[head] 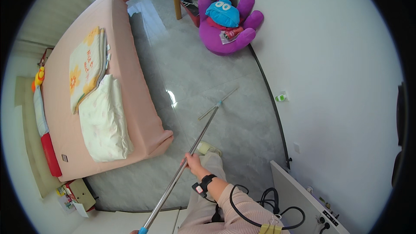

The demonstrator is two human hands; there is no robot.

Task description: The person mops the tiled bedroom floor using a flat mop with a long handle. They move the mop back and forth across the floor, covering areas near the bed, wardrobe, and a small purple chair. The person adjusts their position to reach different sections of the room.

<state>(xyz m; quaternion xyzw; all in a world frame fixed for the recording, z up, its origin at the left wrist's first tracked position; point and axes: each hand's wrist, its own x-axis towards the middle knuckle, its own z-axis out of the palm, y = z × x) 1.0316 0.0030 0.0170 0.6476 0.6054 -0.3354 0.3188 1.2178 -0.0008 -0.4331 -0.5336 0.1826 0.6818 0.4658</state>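
Note:
A long metal pole (203,132) runs slantwise from the lower left up to a thin T-shaped floor-mop head (227,95), which lies on the grey tiles. A light blue joint (218,103) links the two. Around the middle of the pole, my right hand (192,162) is closed; a black band with a small device sits on that wrist. Only a sliver of my left hand (134,232) shows at the bottom edge, beside the pole's blue grip (143,230); its fingers are out of view.
To the left stands a bed (136,104) with a pink cover, a folded blanket (86,65) and a white quilt (102,120). A purple hand-shaped seat (217,44) rests by the right wall. Black cable (269,198) loops near a white cabinet (292,188). My slippered foot (208,148) is below the mop head.

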